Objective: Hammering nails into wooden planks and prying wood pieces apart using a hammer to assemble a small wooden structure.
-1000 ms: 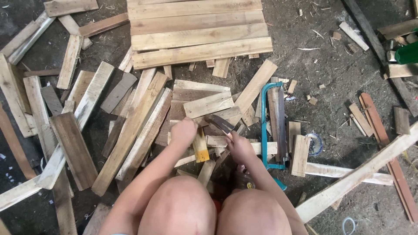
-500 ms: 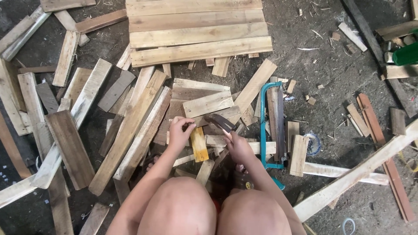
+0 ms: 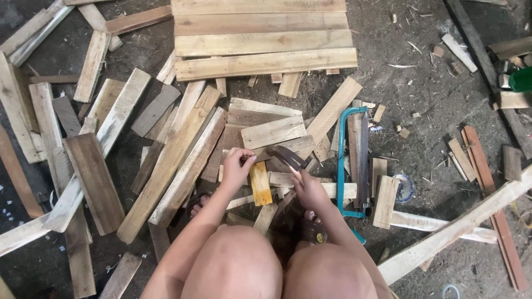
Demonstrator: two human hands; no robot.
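I squat over a heap of scrap wood on dirt ground, my bare knees at the bottom of the head view. My left hand (image 3: 237, 166) pinches the top of a short yellow-stained wood piece (image 3: 260, 184) that lies on the pile. My right hand (image 3: 309, 190) grips a dark hammer (image 3: 286, 155), its head raised just above and to the right of the yellow piece. Pale short boards (image 3: 273, 132) lie under and behind both hands.
A blue-framed hacksaw (image 3: 349, 160) lies right of my right hand. Several long planks (image 3: 265, 43) lie side by side at the top. Loose boards (image 3: 94, 177) cover the left. A long pale batten (image 3: 460, 230) runs diagonally at the right; a green object (image 3: 521, 79) sits at the right edge.
My left hand has shifted slightly up to the top end of the yellow piece. The hammer stays raised in my right hand, nearly where it was.
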